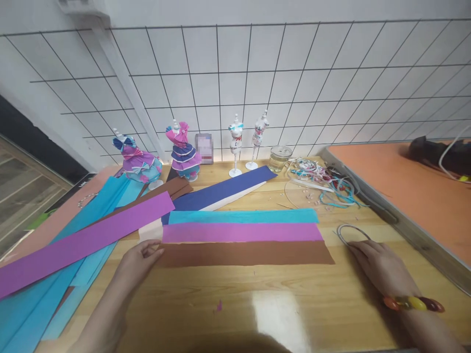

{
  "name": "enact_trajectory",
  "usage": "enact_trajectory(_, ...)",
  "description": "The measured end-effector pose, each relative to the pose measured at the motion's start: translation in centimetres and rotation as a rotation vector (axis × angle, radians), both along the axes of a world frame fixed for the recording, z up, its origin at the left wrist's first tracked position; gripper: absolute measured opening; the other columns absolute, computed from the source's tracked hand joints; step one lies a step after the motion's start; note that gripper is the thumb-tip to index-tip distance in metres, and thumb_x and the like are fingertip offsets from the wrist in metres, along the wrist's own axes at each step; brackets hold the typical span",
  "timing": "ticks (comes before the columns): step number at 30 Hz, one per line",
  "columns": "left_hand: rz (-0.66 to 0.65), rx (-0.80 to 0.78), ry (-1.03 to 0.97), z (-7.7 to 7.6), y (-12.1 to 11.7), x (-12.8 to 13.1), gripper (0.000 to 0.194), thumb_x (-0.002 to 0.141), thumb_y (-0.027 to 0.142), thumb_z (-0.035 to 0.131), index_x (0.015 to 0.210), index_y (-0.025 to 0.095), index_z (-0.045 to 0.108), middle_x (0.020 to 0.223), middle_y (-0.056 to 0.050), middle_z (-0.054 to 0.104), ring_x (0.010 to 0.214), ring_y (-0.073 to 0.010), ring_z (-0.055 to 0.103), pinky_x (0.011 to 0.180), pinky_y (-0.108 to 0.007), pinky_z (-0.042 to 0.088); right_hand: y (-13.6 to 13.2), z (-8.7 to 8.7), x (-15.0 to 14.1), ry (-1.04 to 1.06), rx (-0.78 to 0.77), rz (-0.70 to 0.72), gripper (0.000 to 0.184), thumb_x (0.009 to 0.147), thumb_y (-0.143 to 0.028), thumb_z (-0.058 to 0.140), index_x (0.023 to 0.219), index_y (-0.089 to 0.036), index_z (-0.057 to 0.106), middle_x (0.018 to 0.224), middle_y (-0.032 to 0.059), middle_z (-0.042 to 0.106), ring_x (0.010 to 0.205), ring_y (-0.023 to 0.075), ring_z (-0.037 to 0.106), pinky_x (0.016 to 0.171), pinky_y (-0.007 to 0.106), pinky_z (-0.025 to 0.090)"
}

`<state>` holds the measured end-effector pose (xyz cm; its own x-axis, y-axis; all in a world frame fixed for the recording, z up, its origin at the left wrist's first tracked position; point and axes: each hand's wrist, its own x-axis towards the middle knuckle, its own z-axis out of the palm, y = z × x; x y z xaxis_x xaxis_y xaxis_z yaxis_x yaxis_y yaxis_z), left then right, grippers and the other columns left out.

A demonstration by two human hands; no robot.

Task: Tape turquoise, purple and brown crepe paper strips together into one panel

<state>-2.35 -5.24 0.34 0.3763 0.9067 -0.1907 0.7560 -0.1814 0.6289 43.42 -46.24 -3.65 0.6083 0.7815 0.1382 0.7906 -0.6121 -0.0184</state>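
My left hand (138, 262) is at the left end of a brown crepe paper strip (246, 253), its fingers closed on that end. Behind the brown strip lie a purple strip (243, 232) and a turquoise strip (243, 216), side by side and flat on the wooden table (191, 304). On the right, my right hand (382, 267) rests low over the table with a thin grey wire coil (348, 226) under its closed fingers. The fingertips of that hand are partly hidden. A beaded bracelet (414, 303) circles the right wrist.
Blue, purple and brown paper (91, 235) piles up at left; a navy strip (224, 186) lies behind. Two dressed mannequins (184, 154) and two bare-stand ones (236, 142) line the wall. A glass cup (280, 157) and tangled scraps (312, 171) sit right of them.
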Motion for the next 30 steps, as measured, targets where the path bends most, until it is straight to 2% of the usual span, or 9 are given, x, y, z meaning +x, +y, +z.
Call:
enact_trajectory(3, -0.008, -0.009, 0.009, -0.1, 0.2, -0.1, 0.055, 0.065, 0.055, 0.06, 0.104, 0.017, 0.063, 0.07, -0.004, 0.065, 0.066, -0.0219, 0.061, 0.056, -0.028, 0.042, 0.1, 0.2, -0.3, -0.004, 0.02, -0.016, 0.041, 0.087, -0.04, 0.034, 0.098, -0.016, 0.066, 0.103, 0.0098, 0.067, 0.096, 0.0272, 0.058, 0.087, 0.041, 0.044)
enact_trajectory(7, 0.009, -0.011, -0.016, -0.1, 0.2, -0.1, 0.056, 0.064, 0.056, 0.062, 0.102, 0.016, 0.064, 0.071, -0.004, 0.065, 0.066, -0.0214, 0.061, 0.056, -0.027, 0.042, 1.6, 1.1, -2.2, 0.011, 0.13, -0.004, 0.044, 0.087, -0.045, 0.034, 0.099, -0.015, 0.064, 0.105, 0.0125, 0.066, 0.097, 0.0275, 0.059, 0.087, 0.041, 0.045)
enact_trajectory(12, 0.022, -0.072, -0.117, 0.3, -0.4, -0.4, 0.058, 0.063, 0.058, 0.063, 0.103, 0.016, 0.063, 0.067, -0.002, 0.063, 0.06, -0.0182, 0.057, 0.051, -0.025, 0.039, 4.6, 2.6, -4.9, 0.234, 0.146, -0.05, 0.042, 0.086, -0.05, 0.036, 0.101, -0.019, 0.061, 0.099, 0.009, 0.068, 0.089, 0.0238, 0.062, 0.078, 0.038, 0.048)
enact_trajectory(15, 0.031, -0.118, -0.164, 0.5, -0.6, -0.7, 0.06, 0.063, 0.058, 0.065, 0.106, 0.016, 0.062, 0.067, -0.001, 0.063, 0.057, -0.0165, 0.055, 0.05, -0.025, 0.038, 5.6, 2.6, -5.5, 0.329, 0.163, -0.073, 0.042, 0.084, -0.049, 0.041, 0.106, -0.018, 0.058, 0.088, 0.0073, 0.069, 0.079, 0.0217, 0.064, 0.07, 0.035, 0.05)
enact_trajectory(18, 0.029, -0.127, -0.184, 0.2, -0.6, -1.0, 0.059, 0.062, 0.056, 0.066, 0.106, 0.016, 0.062, 0.069, -0.002, 0.063, 0.061, -0.0178, 0.057, 0.054, -0.026, 0.041, 5.7, 1.9, -5.4, 0.347, 0.182, -0.106, 0.042, 0.082, -0.045, 0.042, 0.11, -0.017, 0.056, 0.083, 0.0067, 0.069, 0.074, 0.0219, 0.065, 0.064, 0.033, 0.049)
enact_trajectory(22, 0.024, -0.115, -0.186, -0.1, -0.5, -1.1, 0.058, 0.063, 0.055, 0.066, 0.106, 0.016, 0.062, 0.072, -0.003, 0.064, 0.067, -0.0193, 0.059, 0.059, -0.027, 0.043, 5.3, 1.4, -5.3, 0.361, 0.188, -0.146, 0.043, 0.081, -0.042, 0.042, 0.115, -0.018, 0.054, 0.091, 0.0079, 0.07, 0.081, 0.0243, 0.066, 0.066, 0.035, 0.05)
enact_trajectory(25, 0.039, -0.095, -0.202, -0.1, -0.4, -0.9, 0.058, 0.061, 0.056, 0.067, 0.103, 0.015, 0.064, 0.071, -0.003, 0.065, 0.068, -0.0205, 0.061, 0.059, -0.028, 0.044, 5.3, 1.7, -5.4, 0.386, 0.223, -0.188, 0.044, 0.082, -0.045, 0.043, 0.116, -0.019, 0.053, 0.092, 0.0073, 0.07, 0.078, 0.0232, 0.066, 0.069, 0.035, 0.05)
enact_trajectory(30, 0.065, -0.046, -0.208, -0.2, -0.5, -0.5, 0.056, 0.062, 0.055, 0.066, 0.102, 0.015, 0.066, 0.07, -0.004, 0.066, 0.067, -0.0206, 0.061, 0.056, -0.027, 0.044, 5.8, 2.4, -5.8, 0.385, 0.249, -0.173, 0.044, 0.082, -0.047, 0.042, 0.116, -0.02, 0.053, 0.092, 0.0067, 0.069, 0.071, 0.0215, 0.064, 0.068, 0.036, 0.05)
